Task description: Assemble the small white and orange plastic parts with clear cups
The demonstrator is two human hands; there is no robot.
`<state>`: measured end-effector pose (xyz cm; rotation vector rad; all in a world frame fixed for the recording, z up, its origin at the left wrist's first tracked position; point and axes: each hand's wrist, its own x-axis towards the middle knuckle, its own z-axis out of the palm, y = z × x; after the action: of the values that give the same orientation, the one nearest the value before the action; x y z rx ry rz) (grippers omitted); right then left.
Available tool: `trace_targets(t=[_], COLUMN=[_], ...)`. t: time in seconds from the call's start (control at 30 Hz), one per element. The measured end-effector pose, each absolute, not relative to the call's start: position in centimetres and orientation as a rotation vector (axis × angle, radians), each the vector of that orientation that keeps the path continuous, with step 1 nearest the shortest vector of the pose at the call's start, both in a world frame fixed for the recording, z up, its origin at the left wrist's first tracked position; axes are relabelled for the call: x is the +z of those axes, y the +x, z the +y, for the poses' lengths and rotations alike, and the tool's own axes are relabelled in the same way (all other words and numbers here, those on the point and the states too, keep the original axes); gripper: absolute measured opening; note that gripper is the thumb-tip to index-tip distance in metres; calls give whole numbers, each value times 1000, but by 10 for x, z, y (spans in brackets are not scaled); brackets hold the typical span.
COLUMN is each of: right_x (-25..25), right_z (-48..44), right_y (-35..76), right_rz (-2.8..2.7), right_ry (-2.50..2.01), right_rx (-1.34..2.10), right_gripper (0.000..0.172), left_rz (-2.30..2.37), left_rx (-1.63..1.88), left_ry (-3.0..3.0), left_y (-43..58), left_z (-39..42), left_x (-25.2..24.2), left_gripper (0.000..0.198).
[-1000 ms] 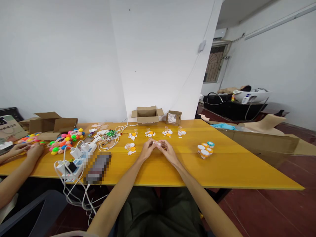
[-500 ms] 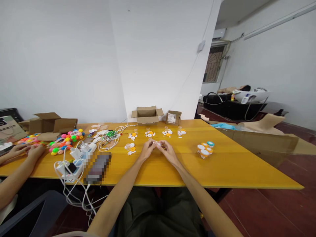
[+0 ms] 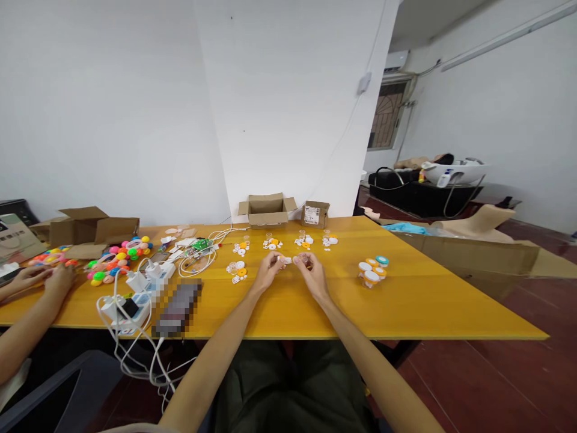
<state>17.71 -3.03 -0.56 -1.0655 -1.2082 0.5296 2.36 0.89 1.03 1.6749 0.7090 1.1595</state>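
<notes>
My left hand [image 3: 267,273] pinches a small white plastic piece [image 3: 285,260] over the middle of the yellow table. Close beside it, my right hand [image 3: 315,278] has its fingers closed round a small clear plastic cup [image 3: 301,258]. A slight gap separates the two pieces. Left of my hands lies a group of orange and white discs [image 3: 242,272] with clear and white parts. Beyond my hands, several similar groups form a row, one around a white disc [image 3: 279,245]. To the right stands a cluster of clear jars with orange, white and teal lids [image 3: 371,275].
Two open cardboard boxes, one wider [image 3: 267,220] and one smaller [image 3: 315,215], stand against the wall. At left are a power strip [image 3: 151,288] with white cables, a blurred phone [image 3: 178,308] and colourful beads [image 3: 118,261]. Another person's hands [image 3: 58,282] work at far left.
My hands have parted slightly. The white piece in my left hand and the clear cup in my right now show apart. The view has shifted a little.
</notes>
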Motion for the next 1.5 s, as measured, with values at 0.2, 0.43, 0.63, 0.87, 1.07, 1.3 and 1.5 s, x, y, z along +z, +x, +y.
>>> trace_targets(t=[0.2, 0.43, 0.63, 0.87, 1.07, 1.3, 1.5], right_x=[-16, -45, -44, -25, -14, -10, -8], right_z=[-18, 13, 24, -7, -32, -35, -37], right_y=[199, 221, 226, 212, 193, 196, 198], right_rz=[-1183, -1273, -1264, -1162, -1535, -1661, -1700], right_ry=[-1329, -1615, -1612, -1456, -1101, -1027, -965], right_rx=[248, 121, 78, 178, 435, 542, 501], right_gripper=[27, 15, 14, 28, 27, 16, 15], left_rz=[765, 732, 747, 769, 762, 744, 747], left_rx=[1152, 1139, 1101, 1121, 1046, 1013, 980], left_ry=[1669, 1716, 1716, 1743, 1783, 1842, 1820], left_y=[24, 25, 26, 29, 30, 30, 31], left_z=[11, 10, 8, 8, 8, 5, 5], left_x=[6, 5, 4, 5, 3, 4, 4], left_gripper=[47, 46, 45, 42, 38, 33, 39])
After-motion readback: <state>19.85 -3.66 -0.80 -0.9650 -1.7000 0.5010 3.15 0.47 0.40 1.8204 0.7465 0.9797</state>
